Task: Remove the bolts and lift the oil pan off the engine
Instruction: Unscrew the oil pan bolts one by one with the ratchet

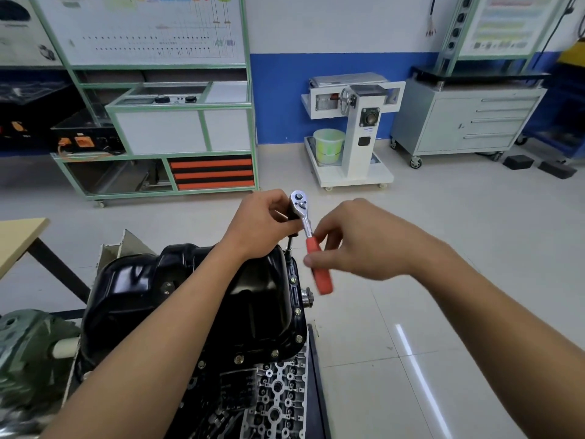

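A glossy black oil pan (177,289) sits on top of an upturned engine (275,397), with several bolts (298,338) along its right and front flange. A ratchet wrench (308,236) with a chrome head and red handle stands on a black extension that reaches down to the pan's far right corner. My left hand (259,223) grips the extension just under the ratchet head. My right hand (354,242) pinches the red handle in its fingers; the handle is blurred.
A wooden table (19,239) stands at the left. A green-framed training bench (177,122) and a white engine stand (351,131) with a green bucket lie beyond on the tiled floor. A grey wheeled cabinet (468,122) is at the far right.
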`<state>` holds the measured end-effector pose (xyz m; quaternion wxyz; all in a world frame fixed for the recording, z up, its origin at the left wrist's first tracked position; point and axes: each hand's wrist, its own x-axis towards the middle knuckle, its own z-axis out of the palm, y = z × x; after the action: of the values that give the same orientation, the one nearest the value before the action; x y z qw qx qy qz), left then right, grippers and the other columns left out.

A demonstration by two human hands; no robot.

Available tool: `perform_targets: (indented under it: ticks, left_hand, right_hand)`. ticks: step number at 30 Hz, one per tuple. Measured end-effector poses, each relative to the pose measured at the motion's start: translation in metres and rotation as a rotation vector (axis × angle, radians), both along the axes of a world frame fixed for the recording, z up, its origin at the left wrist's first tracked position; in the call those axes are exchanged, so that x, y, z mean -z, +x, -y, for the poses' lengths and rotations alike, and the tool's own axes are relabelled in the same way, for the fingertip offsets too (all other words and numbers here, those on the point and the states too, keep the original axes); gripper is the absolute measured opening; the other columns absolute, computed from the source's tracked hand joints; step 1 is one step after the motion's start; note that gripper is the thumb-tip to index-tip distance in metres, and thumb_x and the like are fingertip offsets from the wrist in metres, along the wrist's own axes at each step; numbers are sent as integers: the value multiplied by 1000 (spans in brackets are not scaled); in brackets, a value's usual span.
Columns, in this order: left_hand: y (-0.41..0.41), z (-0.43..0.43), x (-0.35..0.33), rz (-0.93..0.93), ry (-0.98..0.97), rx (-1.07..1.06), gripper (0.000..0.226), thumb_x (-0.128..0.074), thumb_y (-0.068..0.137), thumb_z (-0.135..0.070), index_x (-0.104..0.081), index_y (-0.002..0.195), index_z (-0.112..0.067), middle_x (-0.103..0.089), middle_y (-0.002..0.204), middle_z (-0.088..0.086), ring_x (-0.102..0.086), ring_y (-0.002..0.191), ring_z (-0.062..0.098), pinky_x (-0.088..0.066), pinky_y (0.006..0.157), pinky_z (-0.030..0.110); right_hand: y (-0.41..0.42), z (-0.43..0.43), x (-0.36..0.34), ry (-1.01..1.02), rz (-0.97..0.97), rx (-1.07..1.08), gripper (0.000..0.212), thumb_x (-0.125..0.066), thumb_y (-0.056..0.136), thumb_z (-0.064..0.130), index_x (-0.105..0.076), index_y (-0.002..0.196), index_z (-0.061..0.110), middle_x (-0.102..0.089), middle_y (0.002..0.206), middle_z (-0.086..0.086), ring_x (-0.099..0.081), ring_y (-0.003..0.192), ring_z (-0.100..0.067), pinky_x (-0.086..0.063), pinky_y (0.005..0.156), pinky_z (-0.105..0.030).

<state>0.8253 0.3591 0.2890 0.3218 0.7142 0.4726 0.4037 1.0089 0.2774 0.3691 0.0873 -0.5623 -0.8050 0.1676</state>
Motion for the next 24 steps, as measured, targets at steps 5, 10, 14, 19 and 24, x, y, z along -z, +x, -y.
perform_targets:
  ticks: [5,10,14,19,24]
  left_hand:
    - [-2,0,1,-15,40,-42,19,-84,77,-11,-70,89,-6,-76,80,-2,-71,69,12,-60,75,36]
    - [-4,0,0,-12,30,105,19,-83,82,-8,-73,94,-18,-75,83,0,-72,78,19,-58,82,29]
    - [-8,0,-2,-23,-10,168,30,-78,87,-8,-73,106,-31,-76,90,-10,-72,83,7,-56,86,24]
    - [-12,0,-7,38,-89,227,27,-77,88,-1,-73,108,-18,-77,95,-7,-74,88,7,-52,73,14]
    - [-14,-4,-8,81,-114,225,21,-75,88,-1,-71,108,-6,-77,97,3,-75,88,27,-54,72,26]
  right_hand:
    - [-20,5,13,39,-98,105,28,-72,77,51,-71,80,23,-69,74,3,-63,72,-17,-56,69,-39]
    - [2,-7,-13,-77,79,65,13,-80,78,34,-76,82,22,-74,76,0,-67,70,-18,-57,68,-34]
    - [16,-25,-17,48,169,149,18,-70,85,13,-77,95,26,-71,86,-1,-67,73,-19,-60,74,-37]
    - [15,-66,4,308,129,224,49,-51,85,-3,-70,119,27,-67,112,-6,-60,104,-31,-52,81,-37]
    - [9,-78,30,302,-110,51,61,-56,93,1,-43,150,16,-31,163,0,-31,147,-21,-27,116,-30]
